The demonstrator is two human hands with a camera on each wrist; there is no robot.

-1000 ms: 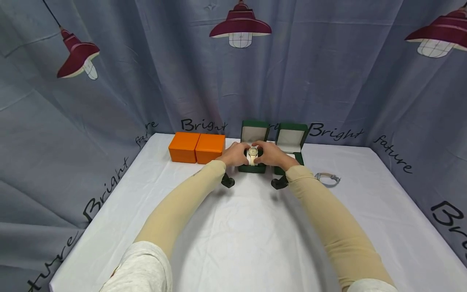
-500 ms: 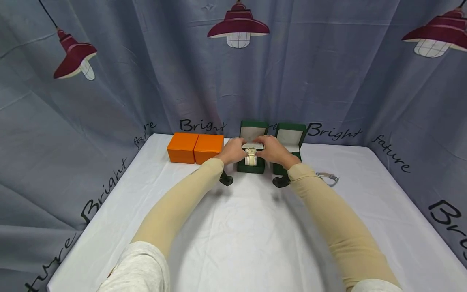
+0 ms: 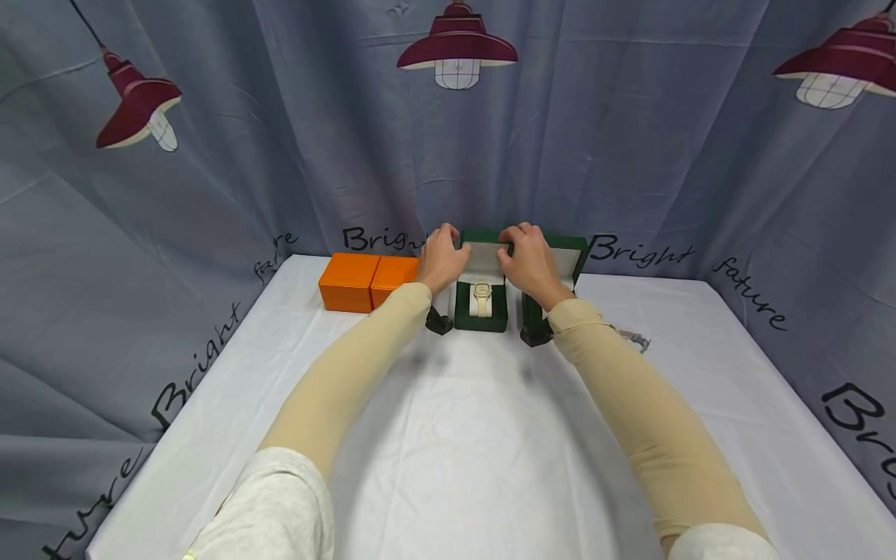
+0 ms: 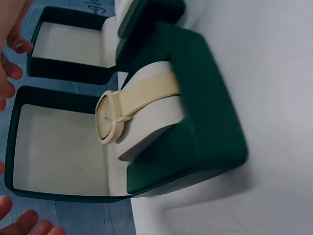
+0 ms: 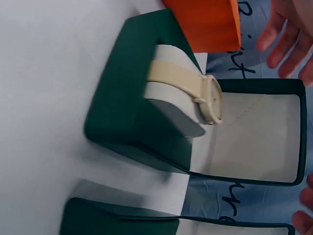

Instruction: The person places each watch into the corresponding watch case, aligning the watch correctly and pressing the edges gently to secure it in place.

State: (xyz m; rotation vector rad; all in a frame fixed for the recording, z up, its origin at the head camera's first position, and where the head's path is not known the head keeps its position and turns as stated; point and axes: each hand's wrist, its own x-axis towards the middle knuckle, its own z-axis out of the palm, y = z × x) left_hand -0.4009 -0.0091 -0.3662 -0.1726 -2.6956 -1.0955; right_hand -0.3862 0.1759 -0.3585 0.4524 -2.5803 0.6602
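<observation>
Cream watch [image 3: 481,299], and we see it strapped round a white cushion [image 4: 156,117] in the green box [image 3: 481,324] on the desk [image 3: 476,435], below and between both hands' fingers! The left hand [image 3: 441,260] and right hand [image 3: 530,263] flank the raised lid [image 3: 484,260], fingers wide and loose; whether they touch it, we can't tell.

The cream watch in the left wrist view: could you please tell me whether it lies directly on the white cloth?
No, the cream watch is strapped over a pale cushion set in the open green box.
</observation>
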